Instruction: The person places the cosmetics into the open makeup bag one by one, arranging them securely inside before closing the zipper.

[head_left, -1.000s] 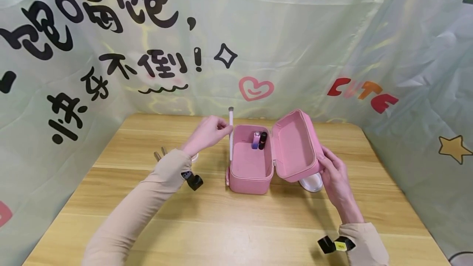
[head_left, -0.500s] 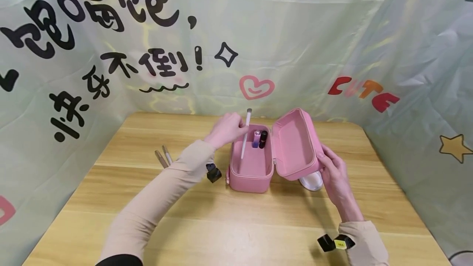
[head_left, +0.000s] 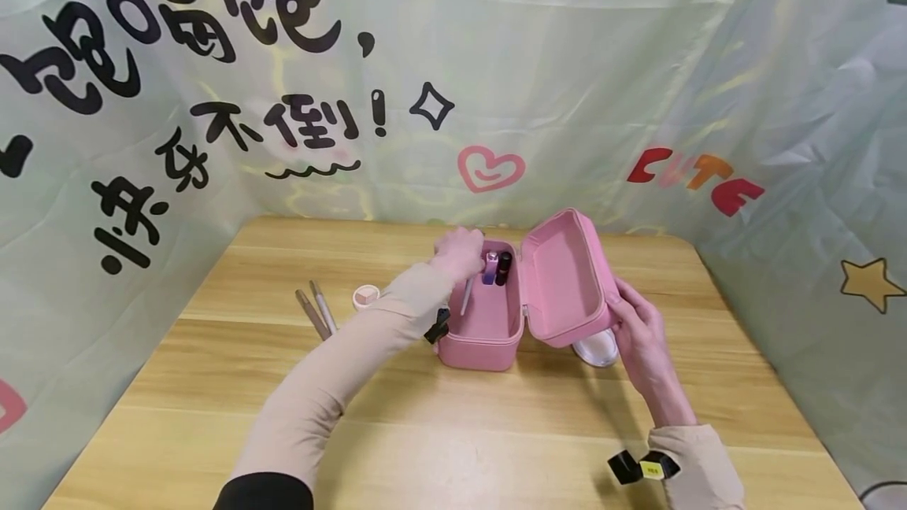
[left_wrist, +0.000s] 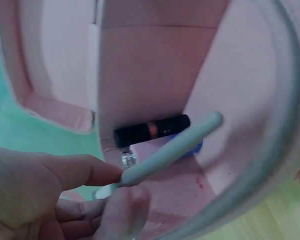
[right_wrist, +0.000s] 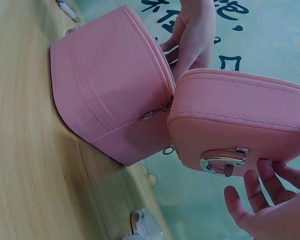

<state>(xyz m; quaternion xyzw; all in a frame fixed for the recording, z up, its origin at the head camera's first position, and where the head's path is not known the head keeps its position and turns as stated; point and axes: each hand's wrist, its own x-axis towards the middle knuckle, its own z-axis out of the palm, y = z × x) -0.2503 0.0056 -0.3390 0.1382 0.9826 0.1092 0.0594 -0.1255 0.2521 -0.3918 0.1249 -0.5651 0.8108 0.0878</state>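
My left hand [head_left: 457, 254] pinches a slim pale makeup brush [left_wrist: 172, 150] between thumb and fingers. The brush slants down into the open pink cosmetic case [head_left: 478, 354], its bristle end mostly hidden by the hand in the head view. Inside, a black lipstick tube [head_left: 504, 267] stands against the back wall, beside a pink-and-blue tube [head_left: 490, 267]. Over at the right, my right hand [head_left: 641, 337] holds the outer edge of the tilted lid [head_left: 567, 282]. Its fingertips rest on the lid's outer face near the metal-fitted handle [right_wrist: 224, 162] in the right wrist view.
Left of the case lie a brown pencil-like stick [head_left: 312, 313] and a paler one [head_left: 322, 305] near a small round pot [head_left: 365, 296]. A clear round object [head_left: 597, 349] sits under the lid. A printed cloth [head_left: 567, 61] hangs behind the table.
My left hand has carried the brush from the case's left side rightward over the opening, then lowered it inside. The right hand and lid stay in place.
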